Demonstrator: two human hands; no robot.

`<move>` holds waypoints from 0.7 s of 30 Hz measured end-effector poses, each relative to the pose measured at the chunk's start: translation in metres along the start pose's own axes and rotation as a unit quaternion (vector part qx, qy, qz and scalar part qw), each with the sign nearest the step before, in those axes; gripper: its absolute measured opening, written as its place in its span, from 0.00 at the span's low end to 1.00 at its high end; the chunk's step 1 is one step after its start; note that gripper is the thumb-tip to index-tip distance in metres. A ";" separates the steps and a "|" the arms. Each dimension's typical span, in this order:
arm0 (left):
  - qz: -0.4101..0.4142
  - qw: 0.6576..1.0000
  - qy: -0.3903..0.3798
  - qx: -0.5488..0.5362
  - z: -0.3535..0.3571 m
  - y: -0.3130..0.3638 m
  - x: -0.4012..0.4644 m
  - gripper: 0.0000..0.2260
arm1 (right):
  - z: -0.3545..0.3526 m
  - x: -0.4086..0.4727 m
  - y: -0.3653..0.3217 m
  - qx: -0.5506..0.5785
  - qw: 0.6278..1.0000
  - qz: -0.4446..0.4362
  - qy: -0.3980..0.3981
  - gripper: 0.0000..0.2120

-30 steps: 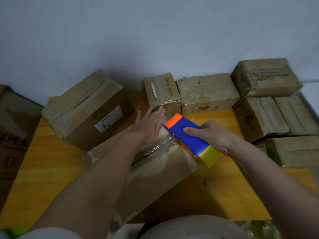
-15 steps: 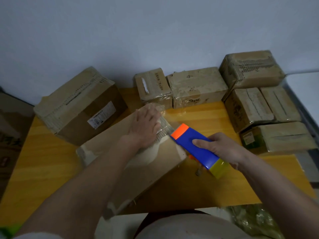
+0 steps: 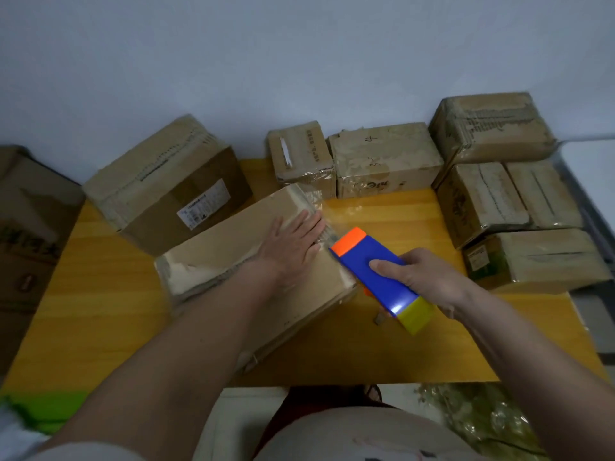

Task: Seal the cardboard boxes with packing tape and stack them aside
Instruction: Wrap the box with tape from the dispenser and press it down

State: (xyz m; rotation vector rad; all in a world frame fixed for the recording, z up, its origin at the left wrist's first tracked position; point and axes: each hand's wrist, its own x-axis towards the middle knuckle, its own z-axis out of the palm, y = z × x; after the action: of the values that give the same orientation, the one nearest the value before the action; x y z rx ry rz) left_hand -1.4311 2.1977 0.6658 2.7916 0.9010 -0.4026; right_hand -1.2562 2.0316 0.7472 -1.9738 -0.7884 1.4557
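Note:
A flat cardboard box [image 3: 233,254] lies slantwise in the middle of the yellow table [image 3: 399,344]. My left hand [image 3: 293,247] presses flat on its top near the far right corner, fingers straight over a strip of clear tape. My right hand [image 3: 422,281] grips a tape dispenser [image 3: 376,277], blue with an orange front end and a yellow rear end, held just off the box's right edge. A loose stretch of clear tape [image 3: 319,201] hangs over the box's far corner.
A large box [image 3: 166,184] with a white label stands at the back left. Two smaller boxes [image 3: 299,158] [image 3: 382,158] sit along the wall. Several taped boxes [image 3: 492,134] are stacked at the right. Another carton [image 3: 26,227] stands off the table's left edge.
My right hand drew the dispenser away to the right and toward me, off the box top. My left hand stayed pressed on the tape at the box's far corner.

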 end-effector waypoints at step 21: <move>0.011 0.999 0.006 -0.036 0.021 0.065 -0.027 0.23 | -0.014 -0.021 0.072 0.051 0.998 0.001 -0.048 0.24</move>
State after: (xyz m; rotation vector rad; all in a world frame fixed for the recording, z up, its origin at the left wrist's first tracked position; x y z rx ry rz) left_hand -1.4176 2.1257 0.6596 2.7387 0.8691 -0.3442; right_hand -1.2383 1.9669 0.7119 -1.8401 -0.7380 1.5706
